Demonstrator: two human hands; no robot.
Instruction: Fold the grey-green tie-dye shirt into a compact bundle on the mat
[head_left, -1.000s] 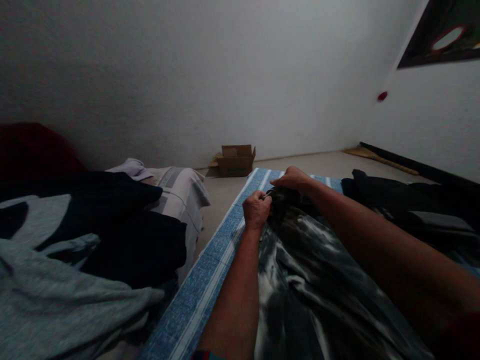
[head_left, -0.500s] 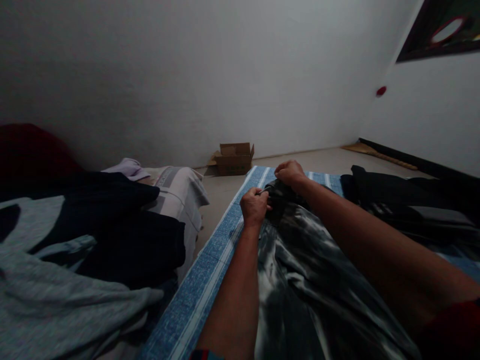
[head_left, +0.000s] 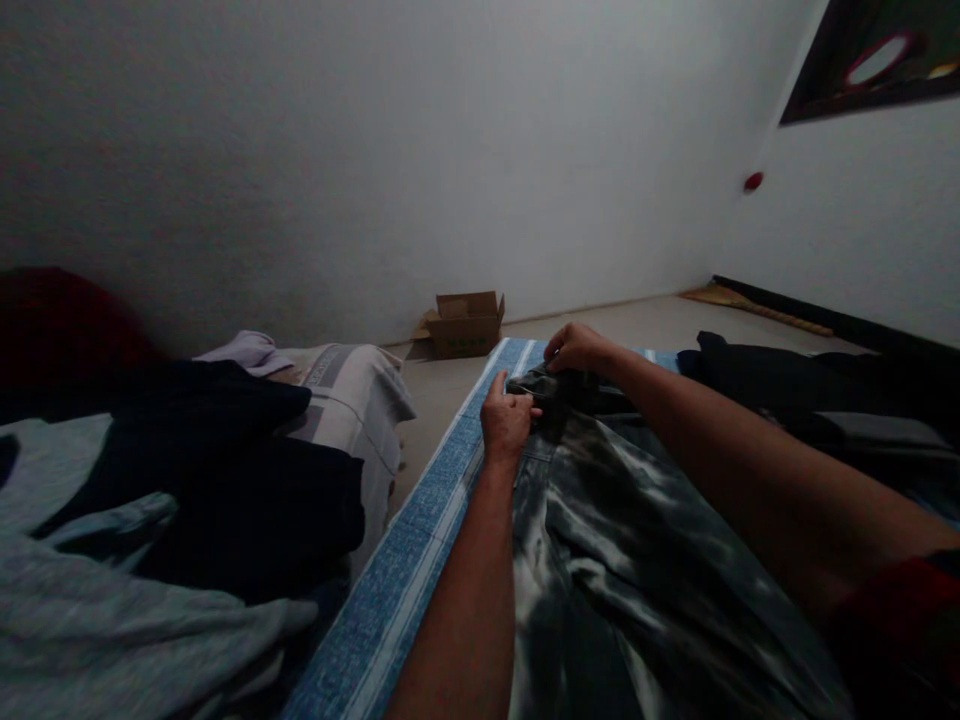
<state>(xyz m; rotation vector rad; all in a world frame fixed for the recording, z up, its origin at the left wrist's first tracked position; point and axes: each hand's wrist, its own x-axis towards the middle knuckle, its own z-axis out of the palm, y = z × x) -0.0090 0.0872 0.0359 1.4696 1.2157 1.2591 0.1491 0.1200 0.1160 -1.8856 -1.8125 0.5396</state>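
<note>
A dark garment with grey and white blotches lies spread on a blue and white patterned cloth. At the garment's far left corner is my left hand, its thumb raised and its other fingers bent at the fabric's edge. My right hand pinches the far edge of the same garment, a little further away and to the right. The fabric between the two hands is bunched. Part of the garment's right side is hidden under my right forearm.
Grey and navy clothes are heaped at the left, beside a draped light cloth. An open cardboard box stands on the floor by the wall. Dark folded clothes lie at the right.
My left thumb has lifted off the fabric and now points up. My right hand has shifted slightly left and down, and the garment's far edge between the hands looks flatter.
</note>
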